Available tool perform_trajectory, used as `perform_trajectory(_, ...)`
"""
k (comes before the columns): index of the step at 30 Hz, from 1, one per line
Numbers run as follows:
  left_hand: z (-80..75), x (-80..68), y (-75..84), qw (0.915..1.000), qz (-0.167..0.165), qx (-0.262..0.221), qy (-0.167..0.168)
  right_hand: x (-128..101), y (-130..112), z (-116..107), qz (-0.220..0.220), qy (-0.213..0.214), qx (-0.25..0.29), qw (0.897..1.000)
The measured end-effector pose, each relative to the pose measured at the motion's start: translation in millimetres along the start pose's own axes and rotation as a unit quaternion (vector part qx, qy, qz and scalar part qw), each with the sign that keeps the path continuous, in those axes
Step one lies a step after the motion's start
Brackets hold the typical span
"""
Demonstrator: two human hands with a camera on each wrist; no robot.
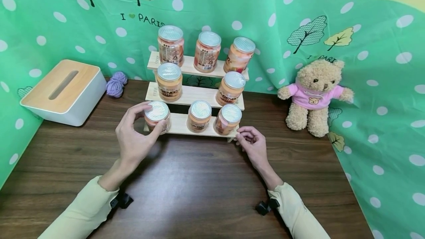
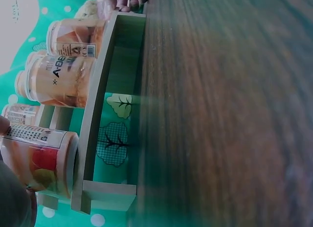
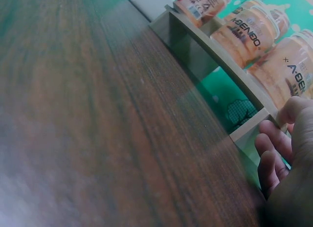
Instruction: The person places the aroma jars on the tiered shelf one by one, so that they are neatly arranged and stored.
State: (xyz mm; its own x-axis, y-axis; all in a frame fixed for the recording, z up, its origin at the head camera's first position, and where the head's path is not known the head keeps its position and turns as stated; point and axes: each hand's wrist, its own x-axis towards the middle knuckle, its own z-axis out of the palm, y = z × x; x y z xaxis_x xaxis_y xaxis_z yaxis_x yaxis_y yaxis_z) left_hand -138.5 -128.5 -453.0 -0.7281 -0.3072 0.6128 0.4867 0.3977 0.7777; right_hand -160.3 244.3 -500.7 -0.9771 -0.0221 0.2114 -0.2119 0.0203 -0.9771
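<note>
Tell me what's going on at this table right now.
A person sits at a dark wooden table facing a three-step wooden rack that carries eight orange jars. The left hand grips the leftmost jar on the bottom step. The right hand rests with curled fingers at the rack's lower right corner, holding nothing. A tissue box, purple yarn and a teddy bear stand around.

The right hand (image 3: 286,161) fills the near right corner, its curled fingers (image 3: 274,134) touching the end of the wooden shelf (image 3: 215,60). Three orange jars (image 3: 249,34) stand along the shelf's far side. Dark wood table (image 3: 98,129) spreads left.
</note>
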Motion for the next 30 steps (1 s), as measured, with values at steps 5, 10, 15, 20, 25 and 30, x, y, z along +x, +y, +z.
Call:
perform_trajectory(5, 0.4, 1.7, 2.3, 0.9997, -0.02, -0.005, -0.014, -0.7, -0.8, -0.5, -0.001, 0.001, -0.002, 1.0)
perform_trajectory(10, 3.2, 2.9, 4.3, 0.9993, -0.027, -0.023, -0.012, -1.5, -1.0, -0.2, 0.001, 0.003, -0.003, 1.0)
perform_trajectory(15, 5.2, 3.0, 5.2, 0.9989, -0.033, -0.032, -0.008, -1.5, -1.3, 1.2, 0.001, 0.001, 0.001, 1.0)
perform_trajectory(20, 7.2, 2.2, 3.7, 0.9994, -0.029, -0.02, -0.004, -1.4, -1.1, 2.0, -0.001, -0.001, 0.001, 1.0)
perform_trajectory(25, 7.2, 1.4, 1.6, 0.9995, -0.026, -0.01, -0.012, -1.4, -0.9, 2.0, 0.001, -0.001, -0.002, 1.0)
perform_trajectory(30, 7.3, 1.0, 1.2, 0.9996, -0.023, -0.001, -0.016, -1.9, -0.9, 2.1, 0.004, 0.001, -0.005, 1.0)
